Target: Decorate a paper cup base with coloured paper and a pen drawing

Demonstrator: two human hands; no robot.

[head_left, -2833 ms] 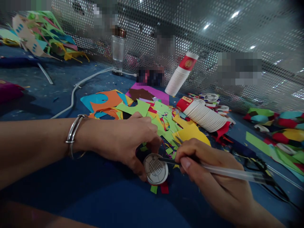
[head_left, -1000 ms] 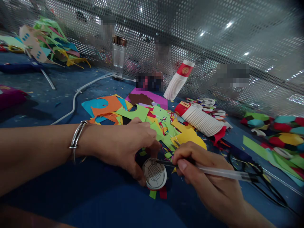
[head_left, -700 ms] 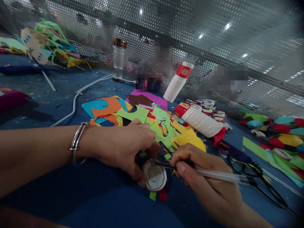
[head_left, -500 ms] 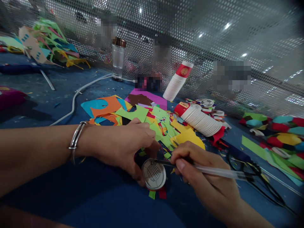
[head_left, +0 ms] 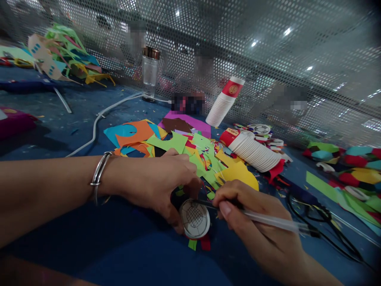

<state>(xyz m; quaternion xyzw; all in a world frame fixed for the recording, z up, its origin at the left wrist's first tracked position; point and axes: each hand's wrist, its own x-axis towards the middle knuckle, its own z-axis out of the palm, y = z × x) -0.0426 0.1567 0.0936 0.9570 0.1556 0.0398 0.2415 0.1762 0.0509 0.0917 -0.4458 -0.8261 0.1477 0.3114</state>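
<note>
My left hand [head_left: 162,180] curls its thumb and fingers around the edge of a white, round paper cup bottom [head_left: 195,222]. A black line drawing with a gridded circle covers its face, and small green and red paper pieces show beneath its lower edge. In my right hand [head_left: 256,222] is a pen [head_left: 270,221] with a clear barrel and dark front, held in a pinch. Its tip rests at or just over the upper part of the drawing; contact cannot be made out. Part of the cup bottom's left side is hidden by my left thumb.
Beyond my hands lie coloured paper scraps [head_left: 166,141], a lying stack of paper cups [head_left: 256,151] and a tilted stack of cups [head_left: 224,101]. A glass bottle [head_left: 150,75] stands by the perforated metal panel [head_left: 184,35]. A white cable [head_left: 97,125] runs left; a black cord [head_left: 336,234] lies right.
The whole view has shifted slightly, so things sit a little further right. Both hands keep their grip, and the pen tip stays near the top of the drawing.
</note>
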